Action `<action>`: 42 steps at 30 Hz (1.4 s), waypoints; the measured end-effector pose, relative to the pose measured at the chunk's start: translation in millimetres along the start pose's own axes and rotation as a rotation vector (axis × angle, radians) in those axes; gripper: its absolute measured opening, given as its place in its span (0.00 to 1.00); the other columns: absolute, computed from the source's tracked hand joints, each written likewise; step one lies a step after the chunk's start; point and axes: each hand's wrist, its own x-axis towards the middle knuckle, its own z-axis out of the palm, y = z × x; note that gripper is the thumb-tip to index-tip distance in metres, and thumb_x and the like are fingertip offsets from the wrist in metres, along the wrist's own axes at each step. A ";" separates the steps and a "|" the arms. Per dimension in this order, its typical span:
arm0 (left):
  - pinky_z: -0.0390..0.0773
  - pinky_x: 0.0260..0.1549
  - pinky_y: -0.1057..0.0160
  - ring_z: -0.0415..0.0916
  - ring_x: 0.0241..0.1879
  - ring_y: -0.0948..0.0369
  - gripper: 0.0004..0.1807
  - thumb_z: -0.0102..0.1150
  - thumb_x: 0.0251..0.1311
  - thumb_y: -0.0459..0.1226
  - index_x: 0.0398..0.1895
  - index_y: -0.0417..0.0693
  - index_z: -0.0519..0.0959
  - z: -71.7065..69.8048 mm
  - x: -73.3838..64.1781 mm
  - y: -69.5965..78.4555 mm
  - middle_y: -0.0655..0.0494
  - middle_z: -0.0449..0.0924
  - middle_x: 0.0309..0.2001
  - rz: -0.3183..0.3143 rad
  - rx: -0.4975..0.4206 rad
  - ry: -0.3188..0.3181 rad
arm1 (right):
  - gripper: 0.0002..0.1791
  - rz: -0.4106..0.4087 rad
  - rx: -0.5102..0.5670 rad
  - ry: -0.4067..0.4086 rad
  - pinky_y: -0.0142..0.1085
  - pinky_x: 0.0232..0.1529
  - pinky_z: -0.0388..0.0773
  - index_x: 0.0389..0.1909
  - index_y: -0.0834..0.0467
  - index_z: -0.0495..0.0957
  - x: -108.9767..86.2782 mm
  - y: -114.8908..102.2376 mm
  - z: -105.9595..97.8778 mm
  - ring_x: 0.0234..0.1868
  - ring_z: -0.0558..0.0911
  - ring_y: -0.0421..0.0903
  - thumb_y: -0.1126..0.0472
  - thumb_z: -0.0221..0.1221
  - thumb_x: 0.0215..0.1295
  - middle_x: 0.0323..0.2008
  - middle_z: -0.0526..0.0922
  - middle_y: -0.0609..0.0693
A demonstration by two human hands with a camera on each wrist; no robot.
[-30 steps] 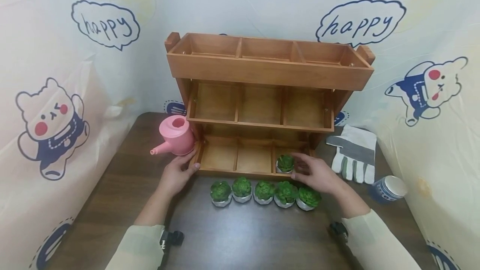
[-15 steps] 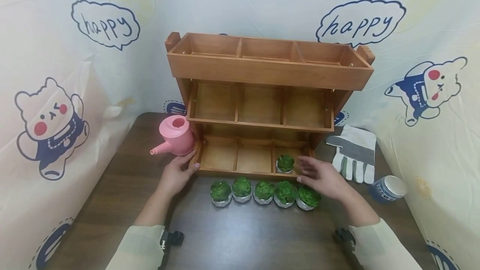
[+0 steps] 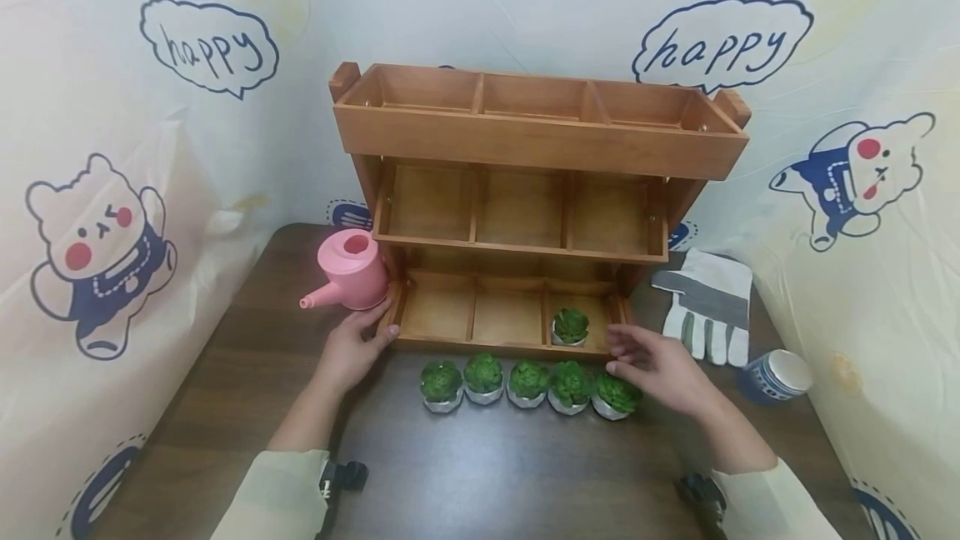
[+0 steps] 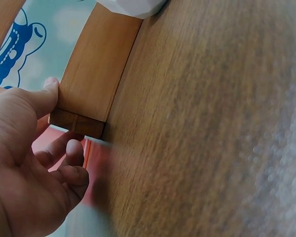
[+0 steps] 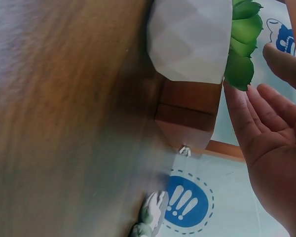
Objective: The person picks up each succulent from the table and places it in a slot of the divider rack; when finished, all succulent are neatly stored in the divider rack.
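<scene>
A three-tier wooden planter shelf [image 3: 540, 144] stands at the table's back, each tier split into three compartments. My left hand [image 3: 354, 350] holds the left end of its bottom tier; the left wrist view shows the thumb against the front board [image 4: 93, 64] and fingers behind. One potted succulent [image 3: 570, 327] sits upright in the bottom right compartment. My right hand [image 3: 660, 367], fingers loosely bent with nothing in them, hovers by that tier's right end. Below it is the rightmost succulent [image 3: 617, 396] of a front row, whose white faceted pot [image 5: 192, 42] shows large in the right wrist view.
Several more potted succulents [image 3: 528, 383] line up along the shelf's front. A pink watering can [image 3: 352, 272] stands at the shelf's left. Gardening gloves [image 3: 708, 307] and a blue-and-white jar [image 3: 778, 377] lie to the right. Printed cloth walls [image 3: 480, 7] surround the table.
My right hand has left the succulent in the bottom right compartment and drawn away to the right. That plant stays in place; the left hand has not moved.
</scene>
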 end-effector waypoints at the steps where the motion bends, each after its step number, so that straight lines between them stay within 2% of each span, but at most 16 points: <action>1: 0.69 0.64 0.32 0.61 0.75 0.40 0.36 0.65 0.69 0.52 0.78 0.69 0.66 0.1 0.0 0.2 0.49 0.61 0.79 0.000 0.000 0.002 | 0.28 -0.003 -0.008 0.000 0.46 0.50 0.86 0.65 0.63 0.77 -1.8 0.3 -0.1 0.47 0.87 0.48 0.63 0.71 0.65 0.54 0.86 0.59; 9: 0.69 0.64 0.32 0.62 0.75 0.41 0.36 0.65 0.69 0.52 0.78 0.70 0.66 0.4 -0.9 1.6 0.51 0.62 0.79 0.007 -0.003 0.004 | 0.29 -0.009 -0.033 -0.016 0.46 0.53 0.85 0.63 0.62 0.78 -13.7 4.7 1.5 0.49 0.87 0.48 0.57 0.73 0.63 0.54 0.87 0.52; 15: 0.70 0.64 0.33 0.62 0.75 0.41 0.36 0.65 0.69 0.53 0.79 0.70 0.65 0.0 -1.4 1.6 0.52 0.61 0.79 0.005 -0.007 0.001 | 0.31 -0.002 -0.053 -0.047 0.47 0.54 0.84 0.62 0.58 0.79 -20.9 6.8 3.7 0.51 0.86 0.48 0.49 0.74 0.61 0.54 0.87 0.51; 24: 0.70 0.64 0.33 0.63 0.75 0.41 0.36 0.65 0.68 0.53 0.78 0.72 0.65 -1.2 -0.8 1.8 0.53 0.61 0.79 0.005 -0.012 0.004 | 0.38 0.036 -0.123 -0.110 0.53 0.59 0.81 0.65 0.55 0.79 -26.4 8.4 7.6 0.61 0.81 0.53 0.41 0.76 0.56 0.63 0.82 0.50; 30: 0.70 0.64 0.33 0.62 0.75 0.41 0.37 0.65 0.68 0.54 0.78 0.71 0.65 -0.6 -2.3 2.4 0.52 0.61 0.79 -0.001 -0.009 0.000 | 0.43 0.044 -0.127 -0.135 0.55 0.60 0.79 0.66 0.54 0.77 -29.4 10.1 8.0 0.63 0.80 0.54 0.38 0.76 0.54 0.65 0.80 0.51; 42: 0.69 0.65 0.32 0.62 0.75 0.41 0.36 0.65 0.69 0.53 0.79 0.68 0.66 -0.1 -1.7 2.0 0.51 0.61 0.79 -0.007 -0.005 -0.002 | 0.48 0.061 -0.147 -0.163 0.56 0.56 0.81 0.68 0.53 0.75 -34.0 9.4 7.5 0.59 0.83 0.56 0.42 0.82 0.45 0.63 0.81 0.54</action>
